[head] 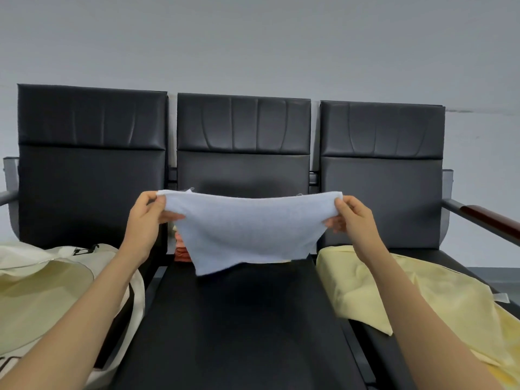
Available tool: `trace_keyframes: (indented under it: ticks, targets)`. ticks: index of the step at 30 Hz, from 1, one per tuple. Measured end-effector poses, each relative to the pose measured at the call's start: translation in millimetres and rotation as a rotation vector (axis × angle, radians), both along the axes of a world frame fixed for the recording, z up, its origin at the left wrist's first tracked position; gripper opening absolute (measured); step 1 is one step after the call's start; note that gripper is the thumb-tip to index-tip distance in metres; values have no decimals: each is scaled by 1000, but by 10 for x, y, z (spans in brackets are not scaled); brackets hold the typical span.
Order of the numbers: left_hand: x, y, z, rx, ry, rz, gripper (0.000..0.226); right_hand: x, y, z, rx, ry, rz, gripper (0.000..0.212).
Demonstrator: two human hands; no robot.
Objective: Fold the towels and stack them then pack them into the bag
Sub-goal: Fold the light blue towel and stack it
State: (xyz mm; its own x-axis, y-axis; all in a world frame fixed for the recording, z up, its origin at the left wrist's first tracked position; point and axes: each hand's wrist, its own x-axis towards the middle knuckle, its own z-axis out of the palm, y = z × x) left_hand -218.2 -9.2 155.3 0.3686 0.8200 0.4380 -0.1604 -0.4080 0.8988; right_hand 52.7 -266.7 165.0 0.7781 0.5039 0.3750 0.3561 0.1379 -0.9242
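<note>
Pale blue towel (247,229) is held up in the air over the middle seat (239,319) of a black three-seat bench, stretched between both hands; left hand (146,218) pinches its top left corner with curled fingers and thumb, right hand (351,218) pinches the top right corner the same way. Cream tote bag (70,277) lies on the left seat, a yellow towel (408,291) is spread on the right seat, and an orange towel (183,249), mostly hidden behind the blue one, sits at the back of the middle seat.
</note>
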Motion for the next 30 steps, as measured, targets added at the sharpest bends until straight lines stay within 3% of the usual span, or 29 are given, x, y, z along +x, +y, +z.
trace_keyframes:
  ticks: [5,8,10,13,16,19,25,30]
  targets:
    - [-248,-18,-327,-28,186,-81,24,-53,-120,-217,-167,88,-58,19]
    - [-374,-74,-568,-91,327,-153,22,-123,-217,-376,-338,142,20,22]
    - [-415,-64,-746,-158,433,-197,20,-153,-285,-502,-463,162,74,29]
    - [-412,-5,-1030,-305,646,-252,18,-160,-366,-721,-635,238,97,17]
    - [-355,26,-1311,-395,801,-240,19,-111,-356,-1026,-760,330,89,18]
    - [-250,38,-1468,-401,820,-191,21,-83,-277,-1261,-813,351,52,18]
    - [66,225,-1432,-412,739,-65,20,144,67,-1409,-699,389,-114,29]
    - [275,446,-1544,-465,767,-7,21,256,376,-1502,-764,296,-161,17]
